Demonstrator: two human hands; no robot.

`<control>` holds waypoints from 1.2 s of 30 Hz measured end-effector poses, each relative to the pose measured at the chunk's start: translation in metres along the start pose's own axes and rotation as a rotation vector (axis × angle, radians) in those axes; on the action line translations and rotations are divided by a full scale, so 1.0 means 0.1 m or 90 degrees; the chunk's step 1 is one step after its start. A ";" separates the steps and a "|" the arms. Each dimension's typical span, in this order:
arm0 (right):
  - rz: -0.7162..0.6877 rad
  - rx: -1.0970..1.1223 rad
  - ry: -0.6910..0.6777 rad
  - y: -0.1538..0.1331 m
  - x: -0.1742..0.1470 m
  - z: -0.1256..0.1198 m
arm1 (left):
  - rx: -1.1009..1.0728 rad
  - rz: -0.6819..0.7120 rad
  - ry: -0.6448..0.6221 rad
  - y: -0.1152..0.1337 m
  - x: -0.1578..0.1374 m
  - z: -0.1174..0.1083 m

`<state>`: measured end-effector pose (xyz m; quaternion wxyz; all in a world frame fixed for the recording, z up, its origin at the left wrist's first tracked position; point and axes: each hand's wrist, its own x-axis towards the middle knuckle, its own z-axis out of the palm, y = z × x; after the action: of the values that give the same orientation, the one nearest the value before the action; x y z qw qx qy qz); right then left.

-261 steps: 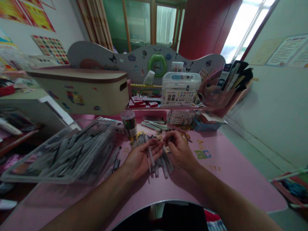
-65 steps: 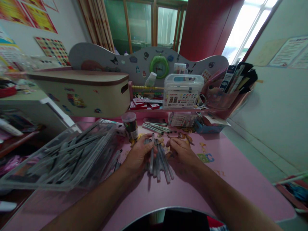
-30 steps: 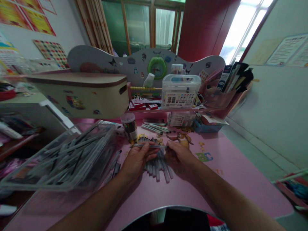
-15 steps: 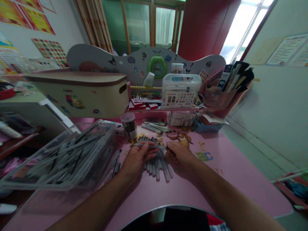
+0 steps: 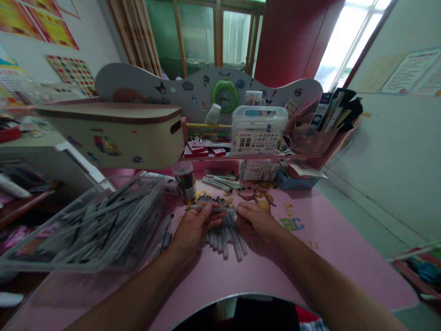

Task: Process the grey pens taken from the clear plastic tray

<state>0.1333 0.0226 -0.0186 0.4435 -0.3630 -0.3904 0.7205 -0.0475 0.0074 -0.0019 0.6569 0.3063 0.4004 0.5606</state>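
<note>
Between both hands a slim translucent grey pen (image 5: 217,209) lies level, raised above the desk. My left hand (image 5: 195,226) pinches it with thumb and fingers toward its left part. At the pen's right end, the fingertips of my right hand (image 5: 257,218) are closed on it. Beneath the hands, a fanned pile of similar pens (image 5: 224,239) rests on the pink desk (image 5: 275,280), dark ends pointing away from me. Several more pens (image 5: 166,239) lie left of my left hand. Farther back is a small group of green-grey pens (image 5: 220,183).
A clear plastic bin (image 5: 103,264) heaped with pens stands at the left. Behind the hands are a pen cup (image 5: 185,179), a clear marker case (image 5: 259,133) on the shelf and a blue box (image 5: 299,180). A lidded cream storage box (image 5: 138,142) overhangs the left back.
Both hands stay nearly in place on the pen. My right hand has shifted very slightly to the left; everything else looks the same.
</note>
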 end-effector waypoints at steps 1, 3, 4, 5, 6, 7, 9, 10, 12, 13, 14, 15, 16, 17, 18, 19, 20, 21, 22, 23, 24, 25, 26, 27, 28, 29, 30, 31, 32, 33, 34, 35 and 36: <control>0.003 -0.006 -0.010 -0.01 -0.01 0.00 | -0.002 0.004 -0.001 0.00 0.00 0.00; 0.006 -0.017 -0.003 -0.03 -0.01 -0.01 | -0.003 0.004 -0.006 0.00 0.00 -0.01; 0.007 -0.016 0.012 -0.04 0.00 -0.02 | -0.002 0.003 -0.006 0.00 0.00 -0.02; 0.017 -0.020 0.023 -0.03 0.01 -0.02 | 0.000 0.001 -0.005 0.00 0.00 -0.02; 0.028 -0.027 0.033 -0.03 0.02 -0.03 | 0.004 -0.001 -0.004 -0.01 0.00 -0.03; 0.044 -0.046 0.037 -0.02 0.04 -0.04 | 0.009 -0.002 -0.003 -0.01 0.00 -0.03; 0.053 -0.091 0.027 -0.01 0.05 -0.05 | 0.013 0.002 0.000 -0.01 0.01 -0.03; 0.043 -0.101 0.015 -0.01 0.05 -0.05 | 0.013 0.004 0.001 -0.01 0.01 -0.03; 0.006 -0.084 -0.008 -0.01 0.04 -0.03 | 0.007 0.005 0.007 0.00 0.01 -0.02; -0.003 -0.071 -0.018 -0.02 0.03 -0.02 | 0.002 0.005 0.013 0.00 0.01 -0.02; -0.009 -0.057 -0.023 -0.03 0.02 -0.01 | -0.002 0.005 0.019 0.01 0.01 -0.02; -0.012 -0.044 -0.021 -0.04 0.01 -0.01 | -0.005 0.006 0.024 0.01 0.01 -0.01; -0.011 -0.033 -0.014 -0.05 0.01 -0.01 | -0.007 0.007 0.027 0.02 0.00 -0.01; -0.009 -0.023 -0.005 -0.06 0.00 -0.01 | -0.008 0.009 0.029 0.02 0.00 -0.02; -0.006 -0.011 0.005 -0.07 0.00 -0.02 | -0.007 0.014 0.031 0.03 0.00 -0.02; 0.002 0.009 0.008 -0.09 0.00 -0.03 | -0.006 0.021 0.035 0.03 0.01 -0.03; 0.014 0.035 0.002 -0.10 0.00 -0.05 | -0.007 0.028 0.038 0.03 0.01 -0.03; 0.029 0.068 -0.009 -0.12 0.00 -0.06 | -0.008 0.035 0.041 0.03 0.01 -0.04; 0.046 0.104 -0.024 -0.14 0.01 -0.08 | -0.008 0.040 0.041 0.03 0.00 -0.04; 0.067 0.136 -0.038 -0.16 0.01 -0.09 | -0.005 0.046 0.040 0.03 0.00 -0.04; 0.090 0.155 -0.045 -0.17 0.01 -0.09 | 0.003 0.052 0.036 0.03 -0.01 -0.04; 0.112 0.157 -0.043 -0.18 0.00 -0.09 | 0.017 0.058 0.030 0.03 -0.02 -0.03; 0.132 0.145 -0.035 -0.18 0.00 -0.08 | 0.036 0.066 0.027 0.03 -0.03 -0.02; 0.151 0.126 -0.027 -0.18 -0.01 -0.07 | 0.055 0.074 0.027 0.02 -0.04 -0.01; 0.165 0.105 -0.023 -0.18 -0.02 -0.06 | 0.073 0.081 0.028 0.02 -0.05 0.00; 0.178 0.084 -0.028 -0.18 -0.02 -0.04 | 0.088 0.086 0.030 0.02 -0.06 0.01; 0.193 0.065 -0.041 -0.17 -0.03 -0.03 | 0.100 0.089 0.030 0.02 -0.06 0.01; 0.206 0.050 -0.061 -0.17 -0.03 -0.03 | 0.109 0.095 0.031 0.03 -0.06 0.00; 0.213 0.041 -0.079 -0.16 -0.03 -0.03 | 0.115 0.103 0.030 0.03 -0.06 -0.01; 0.215 0.036 -0.095 -0.16 -0.02 -0.03 | 0.117 0.112 0.028 0.03 -0.05 -0.02; 0.213 0.035 -0.103 -0.17 -0.02 -0.05 | 0.110 0.123 0.026 0.04 -0.04 -0.03; 0.209 0.035 -0.103 -0.18 -0.01 -0.06 | 0.092 0.135 0.026 0.05 -0.03 -0.05; 0.201 0.035 -0.088 -0.20 0.00 -0.08 | 0.064 0.146 0.029 0.07 -0.01 -0.06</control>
<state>0.1472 0.0303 -0.0041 0.3067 -0.3573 -0.3384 0.8147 -0.0562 0.0075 0.0011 0.5631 0.3697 0.4049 0.6183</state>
